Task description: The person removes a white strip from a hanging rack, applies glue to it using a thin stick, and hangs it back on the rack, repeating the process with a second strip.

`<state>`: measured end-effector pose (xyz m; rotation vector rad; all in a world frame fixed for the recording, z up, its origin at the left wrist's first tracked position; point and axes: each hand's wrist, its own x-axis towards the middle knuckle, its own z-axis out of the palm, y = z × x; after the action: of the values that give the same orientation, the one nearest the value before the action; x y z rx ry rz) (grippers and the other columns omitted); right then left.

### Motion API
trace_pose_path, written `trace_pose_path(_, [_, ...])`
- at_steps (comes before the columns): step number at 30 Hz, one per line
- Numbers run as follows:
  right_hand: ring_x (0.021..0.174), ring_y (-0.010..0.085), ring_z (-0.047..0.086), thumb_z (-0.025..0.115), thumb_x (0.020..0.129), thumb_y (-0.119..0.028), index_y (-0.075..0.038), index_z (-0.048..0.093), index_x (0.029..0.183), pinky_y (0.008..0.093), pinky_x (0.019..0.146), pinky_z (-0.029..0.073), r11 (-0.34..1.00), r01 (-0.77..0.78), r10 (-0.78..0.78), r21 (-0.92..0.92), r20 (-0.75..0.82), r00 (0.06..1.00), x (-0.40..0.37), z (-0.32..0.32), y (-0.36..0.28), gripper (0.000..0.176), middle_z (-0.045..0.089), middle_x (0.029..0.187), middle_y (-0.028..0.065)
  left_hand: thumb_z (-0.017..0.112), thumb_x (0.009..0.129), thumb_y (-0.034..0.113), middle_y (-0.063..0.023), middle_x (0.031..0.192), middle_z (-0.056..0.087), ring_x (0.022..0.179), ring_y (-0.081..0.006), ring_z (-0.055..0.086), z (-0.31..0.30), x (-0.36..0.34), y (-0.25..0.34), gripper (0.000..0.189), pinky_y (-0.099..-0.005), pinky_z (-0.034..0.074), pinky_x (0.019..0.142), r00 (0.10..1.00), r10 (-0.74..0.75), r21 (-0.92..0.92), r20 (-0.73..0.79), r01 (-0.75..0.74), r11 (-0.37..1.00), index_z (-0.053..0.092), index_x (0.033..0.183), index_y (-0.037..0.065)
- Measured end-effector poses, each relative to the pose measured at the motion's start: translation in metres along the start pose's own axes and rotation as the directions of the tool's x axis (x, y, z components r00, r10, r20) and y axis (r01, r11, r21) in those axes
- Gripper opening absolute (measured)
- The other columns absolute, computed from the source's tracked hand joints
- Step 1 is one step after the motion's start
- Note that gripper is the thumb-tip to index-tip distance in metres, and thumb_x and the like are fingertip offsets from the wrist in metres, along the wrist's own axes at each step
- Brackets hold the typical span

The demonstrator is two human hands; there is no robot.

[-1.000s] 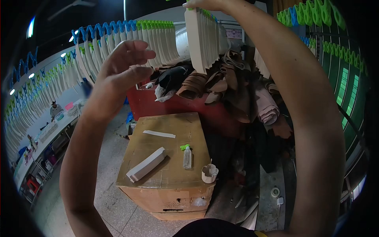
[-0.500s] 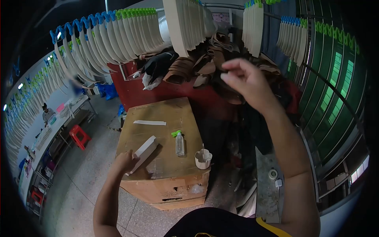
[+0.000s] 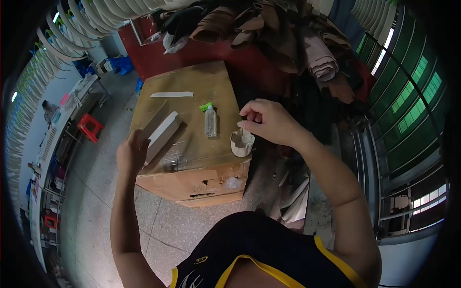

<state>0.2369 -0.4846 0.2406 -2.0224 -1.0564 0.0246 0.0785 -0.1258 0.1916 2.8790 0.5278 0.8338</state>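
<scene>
On the cardboard box top (image 3: 187, 81), my left hand (image 3: 132, 151) is closed on the near end of a thin strip (image 3: 154, 118), which tilts up and looks grey-brown in shadow. Right beside it lies a long white stack of strips (image 3: 164, 135). My right hand (image 3: 269, 122) is at the box's right edge, thumb and fingers pinched round the top of a thin stick (image 3: 241, 130). That stick stands in a white, ragged-rimmed cup (image 3: 243, 144). Between the hands is a clear bottle (image 3: 211, 122) beside a bright green clip (image 3: 206, 106).
A single white strip (image 3: 172, 94) lies toward the box's far side. Rolled brown material (image 3: 213, 24) is heaped on a red surface behind. Pale strips (image 3: 101, 19) hang overhead at left. A red stool (image 3: 90, 127) and long worktable (image 3: 60, 115) stand left; a barred window (image 3: 408, 96) is right.
My right hand has come down from in front of the rolls to the stick in the cup. My left hand has lifted a strip beside the stack. The view has tilted downward.
</scene>
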Motion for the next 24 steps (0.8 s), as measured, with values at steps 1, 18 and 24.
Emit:
trace_pose_path(1, [0.073, 0.0143, 0.060, 0.070, 0.084, -0.015, 0.000, 0.063, 0.090, 0.0280, 0.066, 0.049, 0.999, 0.004, -0.004, 0.043, 0.012, 1.000, 0.003, 0.007, 0.007, 0.018, 0.063, 0.083, 0.0072, 0.072, 0.080, 0.020, -0.0211, 0.089, 0.067, 0.081, -0.0396, 0.065, -0.006, -0.007, 0.005, 0.033, -0.0446, 0.052, 0.067, 0.997, 0.020, -0.004, -0.081, -0.020, 1.000, 0.061, 0.109, 0.009])
trace_pose_path(18, [0.063, 0.0230, 0.064, 0.071, 0.080, -0.016, -0.001, 0.064, 0.079, 0.0335, 0.059, 0.049, 0.992, -0.117, 0.119, -0.045, 0.030, 0.992, -0.002, 0.037, 0.045, 0.017, 0.066, 0.073, 0.0119, 0.059, 0.092, 0.009, -0.0018, 0.092, 0.052, 0.080, -0.0160, 0.050, 0.031, -0.120, 0.029, 0.044, -0.0339, 0.048, 0.073, 0.979, -0.155, -0.903, 0.131, 0.054, -0.426, 0.043, 0.131, 0.020])
trace_pose_path(24, [0.064, 0.0191, 0.064, 0.072, 0.079, -0.015, -0.001, 0.064, 0.080, 0.0305, 0.060, 0.050, 0.993, -0.118, 0.119, -0.031, 0.047, 0.992, 0.006, 0.014, 0.026, 0.016, 0.067, 0.072, 0.0103, 0.063, 0.090, 0.009, -0.0019, 0.086, 0.053, 0.081, -0.0176, 0.050, 0.042, -0.118, 0.045, 0.042, -0.0337, 0.046, 0.073, 0.995, -0.048, -0.921, 0.087, 0.062, -0.384, 0.048, 0.127, 0.019])
